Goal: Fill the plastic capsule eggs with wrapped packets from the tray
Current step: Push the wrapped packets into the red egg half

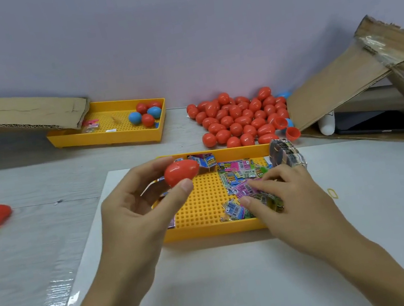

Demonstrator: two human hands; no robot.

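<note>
Head view: left hand [136,212] pinching closed red egg [181,172] over yellow tray [235,152]; right hand [282,192] fingering wrapped packets [241,173] inside. Best to isolate one packet, then crack egg open.

Packets [243,180] lie in the near tray [208,229]; loose eggs [240,119] heap behind it, a second tray [113,138] far left.
</note>
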